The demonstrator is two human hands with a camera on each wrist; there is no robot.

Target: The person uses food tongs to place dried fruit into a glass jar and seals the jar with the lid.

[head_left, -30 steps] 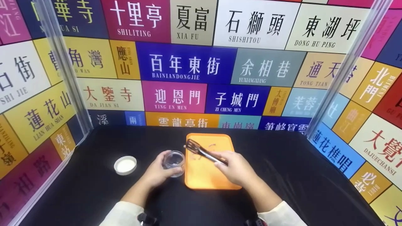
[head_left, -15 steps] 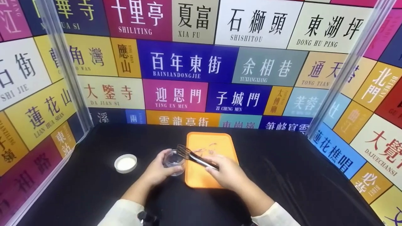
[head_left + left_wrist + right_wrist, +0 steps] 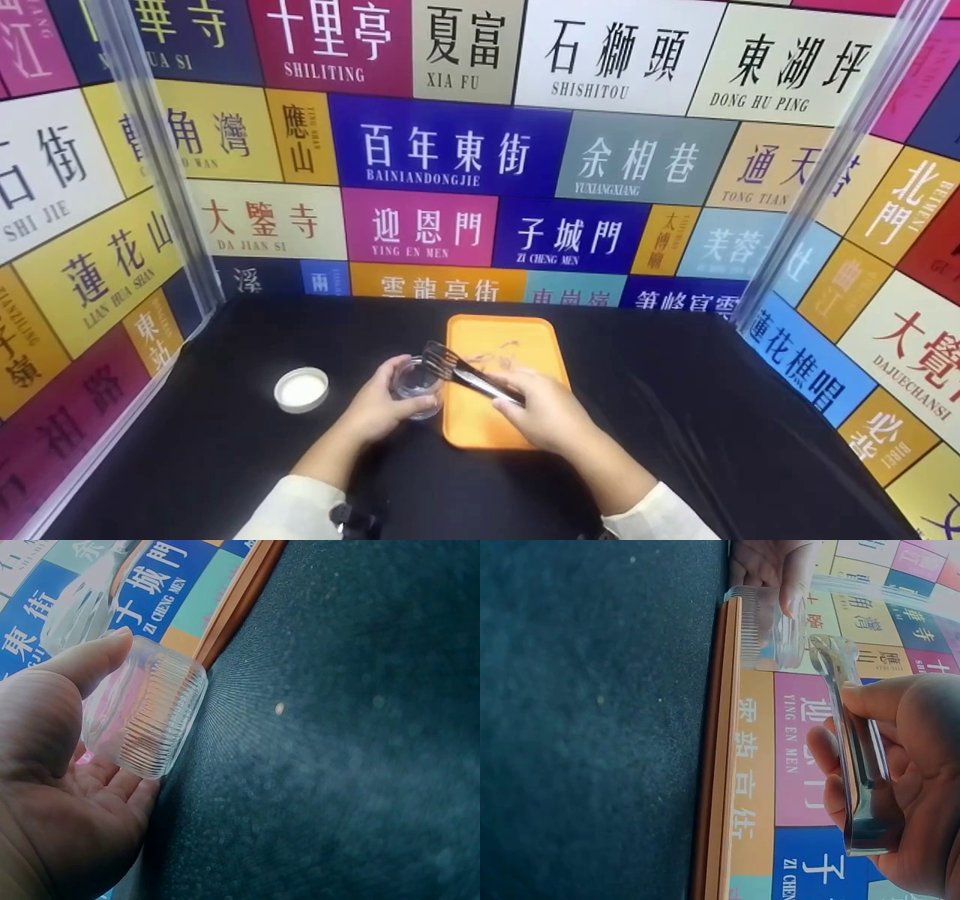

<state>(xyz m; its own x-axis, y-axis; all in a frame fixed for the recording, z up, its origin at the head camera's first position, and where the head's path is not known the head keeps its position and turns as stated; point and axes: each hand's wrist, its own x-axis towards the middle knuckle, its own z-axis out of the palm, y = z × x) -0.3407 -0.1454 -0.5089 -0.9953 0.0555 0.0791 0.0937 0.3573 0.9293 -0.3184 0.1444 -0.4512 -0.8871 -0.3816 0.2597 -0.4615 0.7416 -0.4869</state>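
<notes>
My left hand (image 3: 375, 409) grips a small clear jar (image 3: 411, 385), thumb on the near side and fingers round the far side. Ribbed walls show on the jar (image 3: 161, 709) in the left wrist view. In my right hand (image 3: 551, 412) are metal tongs (image 3: 474, 381), pinched between thumb and fingers. Their slotted heads (image 3: 439, 360) lie over the jar's open mouth. Just right of the jar is an orange tray or board (image 3: 480, 431), bearing several thin purplish shreds (image 3: 504, 352). The right wrist view shows the bent end of the tongs (image 3: 874, 829) at the palm.
A round white lid (image 3: 301, 390) lies on the black tablecloth (image 3: 225, 465) to the left. Behind the table stands a wall of coloured name panels (image 3: 450, 150), with clear upright posts (image 3: 176, 195) at the corners.
My right hand has moved left with the tongs, bringing their heads from over the orange board to over the jar's mouth. The left hand and jar have stayed nearly still.
</notes>
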